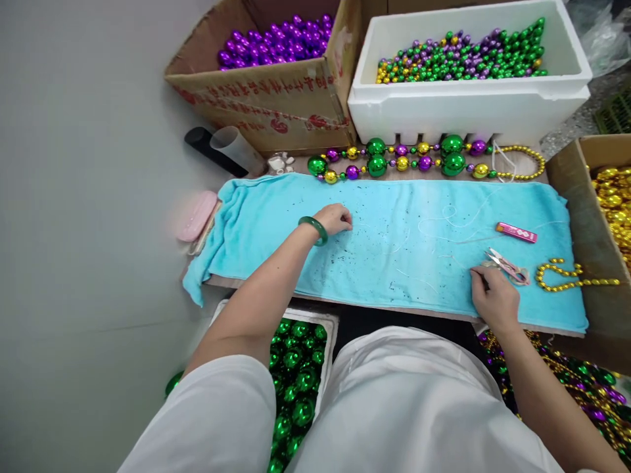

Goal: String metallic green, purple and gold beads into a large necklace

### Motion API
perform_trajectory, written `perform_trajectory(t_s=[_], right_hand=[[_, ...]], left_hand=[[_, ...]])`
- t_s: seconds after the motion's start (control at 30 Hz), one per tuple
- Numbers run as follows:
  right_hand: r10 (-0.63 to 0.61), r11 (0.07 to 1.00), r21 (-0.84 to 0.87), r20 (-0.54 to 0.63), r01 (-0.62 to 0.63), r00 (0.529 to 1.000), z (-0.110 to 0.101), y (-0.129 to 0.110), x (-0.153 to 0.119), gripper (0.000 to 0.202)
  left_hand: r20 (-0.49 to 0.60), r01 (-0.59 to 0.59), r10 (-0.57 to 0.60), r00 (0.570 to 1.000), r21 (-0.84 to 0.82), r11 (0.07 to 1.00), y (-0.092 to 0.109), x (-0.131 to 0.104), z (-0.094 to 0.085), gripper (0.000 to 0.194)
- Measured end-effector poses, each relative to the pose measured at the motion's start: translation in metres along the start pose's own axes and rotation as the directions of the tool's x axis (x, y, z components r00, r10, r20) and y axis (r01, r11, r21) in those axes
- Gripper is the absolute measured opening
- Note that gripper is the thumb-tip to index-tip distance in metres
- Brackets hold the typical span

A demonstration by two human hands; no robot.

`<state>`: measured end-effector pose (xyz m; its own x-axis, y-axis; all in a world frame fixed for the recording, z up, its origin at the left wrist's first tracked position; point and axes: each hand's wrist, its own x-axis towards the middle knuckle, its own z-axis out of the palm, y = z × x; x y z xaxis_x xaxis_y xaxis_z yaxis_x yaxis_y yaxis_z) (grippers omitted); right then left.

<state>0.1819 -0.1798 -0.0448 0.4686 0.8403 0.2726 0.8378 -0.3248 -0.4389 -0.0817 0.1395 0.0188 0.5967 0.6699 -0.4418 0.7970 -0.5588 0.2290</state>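
My left hand (336,219), with a green bangle (316,230) at the wrist, is pinched low over the blue towel (374,203). A thin white string runs faintly from its fingertips. Closer to me on the right, my right hand (494,297) is closed, with a fine string (456,261) leading to its fingers. Right beside it lie small scissors (507,267) with pink handles. A pink lighter (516,232) is beyond them, and a short strand of gold beads (557,286) lies to the right. Loose white string (446,220) curls across the towel.
Behind the towel lies a large-bead necklace (377,165). A cardboard box (266,108) of purple beads and a white foam box (463,112) of mixed beads stand at the back. Gold beads fill the right-hand box (566,190); green balls (296,394) sit below left.
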Motion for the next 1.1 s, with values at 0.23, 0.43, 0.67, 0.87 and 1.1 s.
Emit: perform_trajectory(t_s=[0.23, 0.43, 0.67, 0.87, 1.1], right_hand=[[-0.003, 1.0, 0.029, -0.029, 0.003, 1.0, 0.001, -0.001, 0.002, 0.023], [0.037, 0.998, 0.059, 0.005, -0.037, 0.999, 0.0, -0.002, 0.004, 0.024], [0.154, 0.986, 0.043, 0.118, -0.16, 0.981, -0.013, -0.015, 0.02, 0.021], [0.166, 0.984, -0.104, 0.229, -0.145, 0.959, -0.006, -0.03, 0.031, 0.021], [0.097, 0.992, 0.061, 0.219, -0.113, 0.971, -0.011, -0.032, 0.027, 0.017]], left_hand=[[-0.133, 0.034, -0.049, 0.99, -0.113, 0.993, 0.022, -0.016, -0.006, 0.017], [-0.181, -0.197, 0.156, 0.971, -0.237, 0.951, 0.091, -0.029, 0.024, 0.013], [-0.128, -0.098, 0.085, 0.988, -0.105, 0.99, 0.123, -0.022, 0.053, 0.013], [-0.112, -0.057, 0.05, 0.992, -0.055, 0.997, 0.123, -0.02, 0.054, 0.014], [-0.111, -0.046, 0.033, 0.993, -0.114, 0.992, 0.121, -0.017, 0.055, 0.011]])
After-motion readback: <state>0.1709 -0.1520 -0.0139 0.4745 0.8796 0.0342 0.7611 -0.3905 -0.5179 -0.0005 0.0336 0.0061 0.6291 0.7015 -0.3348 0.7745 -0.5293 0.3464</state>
